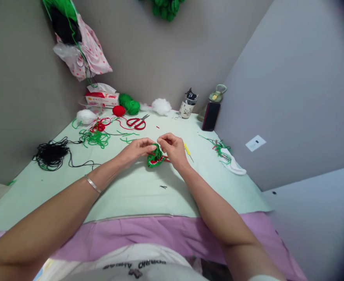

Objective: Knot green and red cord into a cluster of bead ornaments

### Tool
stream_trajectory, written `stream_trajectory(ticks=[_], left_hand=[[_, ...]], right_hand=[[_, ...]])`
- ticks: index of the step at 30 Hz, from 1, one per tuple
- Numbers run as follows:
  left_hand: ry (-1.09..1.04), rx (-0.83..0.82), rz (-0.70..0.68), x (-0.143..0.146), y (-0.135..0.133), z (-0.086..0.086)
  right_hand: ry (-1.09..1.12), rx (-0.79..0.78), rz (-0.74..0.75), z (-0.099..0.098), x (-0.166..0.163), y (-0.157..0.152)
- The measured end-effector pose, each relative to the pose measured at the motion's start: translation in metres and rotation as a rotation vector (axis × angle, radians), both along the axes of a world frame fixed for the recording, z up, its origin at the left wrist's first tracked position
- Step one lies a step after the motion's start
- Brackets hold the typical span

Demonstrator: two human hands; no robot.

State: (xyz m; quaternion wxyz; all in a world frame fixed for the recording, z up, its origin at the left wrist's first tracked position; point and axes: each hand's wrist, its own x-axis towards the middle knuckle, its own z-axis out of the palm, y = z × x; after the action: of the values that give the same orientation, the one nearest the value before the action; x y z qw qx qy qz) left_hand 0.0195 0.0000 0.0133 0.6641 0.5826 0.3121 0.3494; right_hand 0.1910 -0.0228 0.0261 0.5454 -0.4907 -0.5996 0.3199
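Over the middle of the table, my left hand (141,149) is closed on a small green crochet piece (155,159) with a red and white band along its lower part. My right hand (172,149) is beside it, thumb and forefinger pinched just above its top; what they hold is too small to make out. Something thin and red (166,159) sticks out between the piece and my right hand. Just right of that hand lies a yellow-handled crochet hook (187,149). A few small dark pins or clips (163,187) rest on the table nearer me.
Red-handled scissors (137,123) lie behind my hands. Black yarn (52,153) is tangled at left, near green yarn scraps (94,138). Along the wall stand a tissue box (101,99), a jar (187,108) and a leaning phone (211,116). Yarn ends (221,150) lie at right.
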Motion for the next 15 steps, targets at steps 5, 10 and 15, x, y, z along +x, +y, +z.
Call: stream_trajectory(ticks=[5, 10, 15], left_hand=[[0.001, 0.04, 0.054, 0.002, -0.002, 0.001], [0.079, 0.117, 0.023, 0.007, -0.005, -0.007], [0.062, 0.048, -0.056, 0.009, -0.006, -0.013]], right_hand=[[-0.069, 0.095, 0.033, -0.001, -0.002, 0.0], [0.039, 0.025, -0.021, 0.0, 0.0, 0.007], [0.273, -0.166, 0.129, 0.004, 0.003, 0.004]])
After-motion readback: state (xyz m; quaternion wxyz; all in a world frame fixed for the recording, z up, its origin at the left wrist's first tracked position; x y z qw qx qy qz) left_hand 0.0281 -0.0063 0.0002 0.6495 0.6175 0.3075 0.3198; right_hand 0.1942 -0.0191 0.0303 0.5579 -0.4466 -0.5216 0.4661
